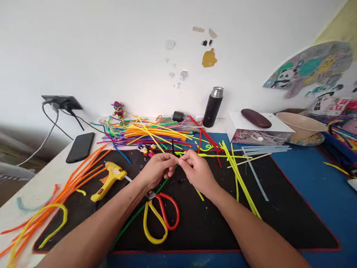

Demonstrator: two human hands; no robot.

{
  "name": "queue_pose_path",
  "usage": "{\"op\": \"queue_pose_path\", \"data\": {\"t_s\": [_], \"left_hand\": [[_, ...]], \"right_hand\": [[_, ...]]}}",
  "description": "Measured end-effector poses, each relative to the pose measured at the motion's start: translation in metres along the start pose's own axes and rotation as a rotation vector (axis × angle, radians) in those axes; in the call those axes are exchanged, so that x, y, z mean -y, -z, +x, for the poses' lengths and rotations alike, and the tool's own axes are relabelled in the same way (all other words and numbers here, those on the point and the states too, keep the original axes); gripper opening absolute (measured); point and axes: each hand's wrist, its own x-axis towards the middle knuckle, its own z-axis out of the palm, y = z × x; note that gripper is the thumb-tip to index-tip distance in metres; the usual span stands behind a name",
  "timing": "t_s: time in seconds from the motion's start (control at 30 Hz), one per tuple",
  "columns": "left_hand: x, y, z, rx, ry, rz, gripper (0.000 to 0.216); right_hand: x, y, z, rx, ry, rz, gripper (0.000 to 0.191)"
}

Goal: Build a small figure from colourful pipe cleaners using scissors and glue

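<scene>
Above the middle of the black mat, my left hand (160, 169) and my right hand (198, 173) meet, thumbs and fingertips pinched together. A short, thin black pipe cleaner (172, 145) sticks up from behind my left fingers. What my right fingertips pinch is too small and covered to make out. Below my hands lie scissors with one yellow and one red handle loop (176, 212), their blades hidden by my left wrist. A green pipe cleaner (131, 219) runs under my left forearm. Left of it rests a yellow glue gun (110, 180) with a glue stick in its back.
Many coloured pipe cleaners (156, 132) are heaped by the wall. Orange ones (71, 186) lie left, yellow ones (241, 178) right, beside translucent glue sticks (256, 176). Also around are a phone (80, 147), a black flask (213, 108), a white box (232, 124) and a bowl (299, 124).
</scene>
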Motion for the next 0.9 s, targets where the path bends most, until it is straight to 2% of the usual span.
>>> {"op": "queue_pose_path", "data": {"t_s": [0.13, 0.4, 0.6, 0.9], "left_hand": [[-0.003, -0.002, -0.001, 0.011, -0.032, 0.040, 0.042], [-0.006, 0.009, 0.001, 0.074, -0.030, 0.032, 0.046], [-0.002, 0.010, 0.003, 0.087, -0.032, -0.038, 0.046], [0.007, 0.007, 0.004, 0.089, -0.012, -0.108, 0.051]], "right_hand": [[0.002, 0.002, 0.002, 0.005, -0.012, 0.028, 0.016], [0.016, 0.013, 0.001, 0.120, -0.083, 0.114, 0.022], [0.012, 0.010, 0.003, 0.100, -0.105, 0.146, 0.020], [0.014, 0.008, 0.000, 0.088, -0.071, 0.077, 0.017]]}}
